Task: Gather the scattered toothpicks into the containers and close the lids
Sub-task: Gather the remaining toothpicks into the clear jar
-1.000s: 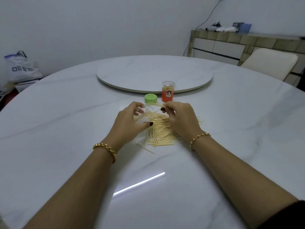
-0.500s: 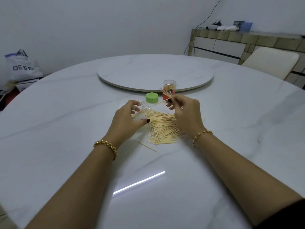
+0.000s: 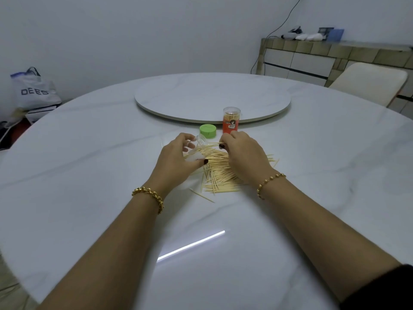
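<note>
L hand [image 3: 176, 157]: curled round clear container [image 3: 200, 144], tilted, mouth twd R hand [image 3: 244, 154].
R hand: pinching a few toothpicks [image 3: 214, 143] btwn thumb & fingers, tips at container mouth.
Toothpick pile [image 3: 220, 175]: loose on table [image 3: 89, 175], under & btwn both hands; one stray stick [image 3: 202, 195] just nearer.
Green lid [image 3: 208, 131]: off, on table behind hands.
Orange container [image 3: 231, 120]: upright, beside lid, at turntable [image 3: 212, 95] edge.
</note>
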Available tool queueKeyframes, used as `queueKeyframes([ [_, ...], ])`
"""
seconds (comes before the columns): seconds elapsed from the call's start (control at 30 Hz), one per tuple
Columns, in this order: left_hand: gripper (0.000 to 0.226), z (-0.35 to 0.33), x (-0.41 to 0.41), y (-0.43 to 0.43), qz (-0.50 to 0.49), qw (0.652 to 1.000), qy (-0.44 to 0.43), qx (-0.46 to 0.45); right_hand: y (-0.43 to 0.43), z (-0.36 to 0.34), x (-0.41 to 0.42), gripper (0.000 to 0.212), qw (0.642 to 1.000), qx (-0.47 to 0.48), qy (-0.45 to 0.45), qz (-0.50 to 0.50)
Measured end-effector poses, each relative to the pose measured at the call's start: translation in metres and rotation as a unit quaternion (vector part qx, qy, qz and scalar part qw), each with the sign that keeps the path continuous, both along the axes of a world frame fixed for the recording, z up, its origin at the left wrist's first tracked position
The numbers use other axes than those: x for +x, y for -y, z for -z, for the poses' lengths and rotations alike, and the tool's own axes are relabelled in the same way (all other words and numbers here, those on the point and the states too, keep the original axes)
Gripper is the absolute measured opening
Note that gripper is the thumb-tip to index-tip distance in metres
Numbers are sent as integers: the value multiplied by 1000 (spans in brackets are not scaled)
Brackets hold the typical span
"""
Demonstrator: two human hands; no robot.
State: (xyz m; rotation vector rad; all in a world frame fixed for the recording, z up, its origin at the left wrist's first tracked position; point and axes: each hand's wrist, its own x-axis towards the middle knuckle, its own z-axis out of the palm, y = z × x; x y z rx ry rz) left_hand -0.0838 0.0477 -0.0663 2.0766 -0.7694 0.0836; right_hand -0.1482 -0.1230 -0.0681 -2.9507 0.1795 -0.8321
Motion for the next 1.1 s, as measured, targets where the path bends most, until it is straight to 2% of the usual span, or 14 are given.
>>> queueKeyframes([
  [0.27, 54, 0, 0, 2, 7, 1000, 3, 7, -12, -11, -6, 35, 996, 78, -10, -41],
  [0.47, 53, -1, -1, 3, 11, 1000, 4, 6, -12, -4, -2, 19, 985, 146, -3, -91],
  [0.73, 54, 0, -2, 3, 17, 1000, 6, 7, -14, -2, 1, 21, 979, 158, 23, -129],
  [0.87, 54, 1, -1, 3, 18, 1000, 4, 6, -13, -1, 1, 19, 965, 222, 41, -133],
  [1.1, 55, 1, 1, 2, 15, 1000, 0, 7, -9, -8, 1, 28, 914, 386, 92, -90],
])
